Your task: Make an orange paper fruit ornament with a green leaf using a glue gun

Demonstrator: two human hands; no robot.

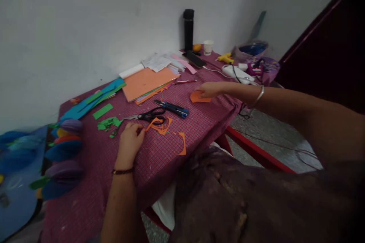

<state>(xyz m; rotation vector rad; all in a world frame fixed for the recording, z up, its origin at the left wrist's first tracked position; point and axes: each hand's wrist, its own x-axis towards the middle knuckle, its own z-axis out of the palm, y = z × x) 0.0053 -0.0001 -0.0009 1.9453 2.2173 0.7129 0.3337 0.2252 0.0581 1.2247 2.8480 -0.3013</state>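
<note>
My left hand point(131, 139) rests low over the table with its fingers curled. Its fingertips pinch the end of a thin orange paper scrap point(163, 127), part of a small tangle of offcuts. Just beyond that hand lie black-handled scissors point(146, 115), their blades pointing left. My right hand point(210, 89) reaches across to the far right side and grips an orange paper piece point(199, 97) with a curved edge; the fingertips are partly hidden. Between the hands is a blue and black box cutter point(173, 108). Another angular orange offcut point(183, 144) lies by the front edge.
Green scraps point(110, 123) and blue paper strips point(85, 106) lie left. Behind is a stack of orange sheets point(148, 82). A black bottle point(188, 30), paper cup point(208, 47), phone point(194, 59), yellow glue gun point(226, 58) and white power strip point(238, 73) line the back. Colourful paper decorations point(64, 150) stand left.
</note>
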